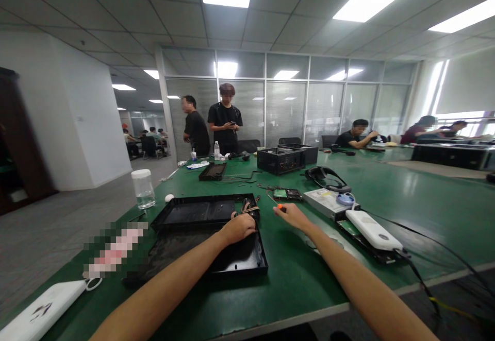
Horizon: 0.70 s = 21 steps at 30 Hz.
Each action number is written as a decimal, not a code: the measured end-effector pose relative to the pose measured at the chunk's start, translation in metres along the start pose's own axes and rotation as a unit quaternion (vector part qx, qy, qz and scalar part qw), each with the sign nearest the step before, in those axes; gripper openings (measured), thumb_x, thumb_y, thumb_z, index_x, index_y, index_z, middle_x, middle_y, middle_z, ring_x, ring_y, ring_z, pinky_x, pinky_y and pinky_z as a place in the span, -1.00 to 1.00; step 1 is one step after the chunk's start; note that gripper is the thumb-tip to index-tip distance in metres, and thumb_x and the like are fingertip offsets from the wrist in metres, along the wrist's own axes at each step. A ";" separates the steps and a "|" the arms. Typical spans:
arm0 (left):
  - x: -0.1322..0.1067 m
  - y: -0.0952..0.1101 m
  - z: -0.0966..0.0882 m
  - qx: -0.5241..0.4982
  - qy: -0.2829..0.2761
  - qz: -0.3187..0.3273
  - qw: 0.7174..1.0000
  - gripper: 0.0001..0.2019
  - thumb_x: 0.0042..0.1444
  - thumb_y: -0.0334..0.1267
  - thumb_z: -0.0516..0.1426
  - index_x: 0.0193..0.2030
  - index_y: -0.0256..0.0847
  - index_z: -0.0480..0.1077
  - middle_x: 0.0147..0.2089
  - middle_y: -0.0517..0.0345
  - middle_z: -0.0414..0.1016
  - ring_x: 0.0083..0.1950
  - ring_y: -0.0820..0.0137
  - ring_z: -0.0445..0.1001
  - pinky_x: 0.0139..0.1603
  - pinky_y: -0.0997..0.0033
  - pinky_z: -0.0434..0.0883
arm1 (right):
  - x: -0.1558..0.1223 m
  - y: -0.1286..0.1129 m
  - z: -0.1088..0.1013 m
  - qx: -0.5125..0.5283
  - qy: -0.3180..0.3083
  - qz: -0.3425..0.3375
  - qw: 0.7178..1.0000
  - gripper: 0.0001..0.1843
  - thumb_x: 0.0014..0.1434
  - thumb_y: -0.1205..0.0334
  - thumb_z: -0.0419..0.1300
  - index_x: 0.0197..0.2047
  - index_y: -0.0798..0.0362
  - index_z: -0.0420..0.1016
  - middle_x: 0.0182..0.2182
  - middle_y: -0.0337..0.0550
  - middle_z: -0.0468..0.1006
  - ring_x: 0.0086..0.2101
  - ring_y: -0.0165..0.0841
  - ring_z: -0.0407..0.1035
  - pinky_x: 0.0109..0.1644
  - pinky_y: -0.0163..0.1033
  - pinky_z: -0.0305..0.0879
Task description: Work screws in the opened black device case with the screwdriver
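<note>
My left hand is closed over the inner side of a black computer case part, which lies as shallow trays on the green table. Whatever its fingers hold is hidden under them. Beside its knuckles, a bundle of cables sits at the case's far right corner. My right hand grips a screwdriver with an orange and black handle; the thin shaft points away to the upper left. Just beyond that hand lies a hard drive with a green circuit board.
A grey metal box, a white power bank and black headgear stand to the right. At left are a clear jar and another white power bank. Open black computer cases stand farther back. Several people are around.
</note>
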State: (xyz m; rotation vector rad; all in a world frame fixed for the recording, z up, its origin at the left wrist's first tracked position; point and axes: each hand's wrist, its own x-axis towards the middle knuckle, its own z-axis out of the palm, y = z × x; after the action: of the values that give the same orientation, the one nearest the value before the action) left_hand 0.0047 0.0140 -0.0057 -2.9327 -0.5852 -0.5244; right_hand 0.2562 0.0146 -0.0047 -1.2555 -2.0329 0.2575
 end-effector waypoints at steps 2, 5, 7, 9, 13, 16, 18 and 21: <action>-0.001 -0.001 -0.001 -0.016 0.004 0.005 1.000 -0.88 0.09 -0.36 0.03 -0.37 -0.28 0.37 -0.28 0.11 0.42 -0.16 0.43 0.33 -0.04 0.47 0.23 | 0.000 -0.001 0.000 0.040 0.000 0.025 0.999 -0.72 0.00 0.14 0.09 -0.20 0.09 0.30 -0.43 -0.23 0.40 -0.45 -0.42 0.27 -0.35 -0.31 0.19; -0.002 -0.001 -0.003 -0.022 0.003 0.004 1.000 -0.88 0.06 -0.41 0.03 -0.36 -0.27 0.40 -0.25 0.14 0.44 -0.15 0.45 0.34 -0.03 0.50 0.21 | 0.001 -0.003 -0.001 0.149 -0.037 0.080 0.985 -0.58 -0.07 0.24 0.10 -0.09 0.05 0.14 -0.40 -0.28 0.34 -0.56 -0.52 0.20 -0.49 -0.38 0.16; -0.001 -0.001 -0.004 -0.019 -0.006 -0.005 1.000 -0.88 0.04 -0.41 0.04 -0.37 -0.26 0.41 -0.24 0.15 0.45 -0.14 0.45 0.34 -0.03 0.50 0.21 | 0.003 -0.005 -0.006 0.216 -0.058 0.085 0.971 -0.60 -0.05 0.21 0.08 -0.10 0.05 0.14 -0.45 -0.31 0.31 -0.62 -0.55 0.16 -0.54 -0.40 0.12; -0.001 -0.001 -0.005 -0.016 -0.010 -0.022 1.000 -0.88 0.04 -0.40 0.05 -0.38 -0.24 0.41 -0.25 0.17 0.46 -0.15 0.44 0.35 -0.05 0.48 0.21 | 0.004 -0.008 -0.013 0.246 -0.038 0.077 0.966 -0.66 0.02 0.10 0.04 -0.15 0.09 0.21 -0.55 -0.33 0.28 -0.65 -0.54 0.12 -0.58 -0.40 0.06; 0.000 -0.001 -0.004 -0.033 -0.008 -0.067 0.997 -0.89 0.04 -0.34 0.07 -0.39 -0.19 0.43 -0.29 0.21 0.48 -0.18 0.43 0.37 -0.07 0.48 0.21 | 0.003 -0.018 -0.024 0.206 0.111 0.062 0.970 -0.62 0.06 -0.07 -0.03 -0.42 0.12 0.30 -0.67 -0.34 0.19 -0.66 -0.51 0.04 -0.61 -0.39 -0.04; 0.000 -0.002 -0.004 -0.056 -0.005 -0.094 0.994 -0.90 0.03 -0.31 0.09 -0.40 -0.17 0.44 -0.30 0.21 0.48 -0.18 0.44 0.37 -0.09 0.50 0.22 | 0.001 -0.028 -0.019 0.162 0.191 0.019 0.968 -0.64 0.04 -0.04 0.01 -0.50 0.11 0.31 -0.64 -0.30 0.23 -0.58 -0.47 0.10 -0.50 -0.37 0.05; 0.000 -0.002 -0.004 -0.068 0.002 -0.108 0.992 -0.91 0.02 -0.30 0.10 -0.40 -0.18 0.43 -0.31 0.21 0.48 -0.19 0.44 0.38 -0.11 0.51 0.23 | 0.000 -0.032 -0.014 0.145 0.203 0.002 0.968 -0.65 0.06 -0.02 0.00 -0.48 0.11 0.32 -0.61 -0.29 0.26 -0.55 -0.46 0.13 -0.44 -0.36 0.08; -0.001 0.000 -0.005 -0.084 0.016 -0.124 0.989 -0.95 -0.01 -0.29 0.12 -0.41 -0.20 0.39 -0.33 0.22 0.47 -0.24 0.45 0.39 -0.16 0.53 0.24 | -0.001 -0.035 -0.007 0.131 0.197 -0.004 0.972 -0.64 0.07 -0.03 -0.04 -0.46 0.10 0.33 -0.60 -0.28 0.26 -0.55 -0.44 0.13 -0.43 -0.36 0.09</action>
State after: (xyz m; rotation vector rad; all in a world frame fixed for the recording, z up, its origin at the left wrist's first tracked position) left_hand 0.0021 0.0129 -0.0016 -3.0163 -0.9549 -0.6770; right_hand 0.2366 -0.0053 0.0181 -1.0393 -1.6063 0.2414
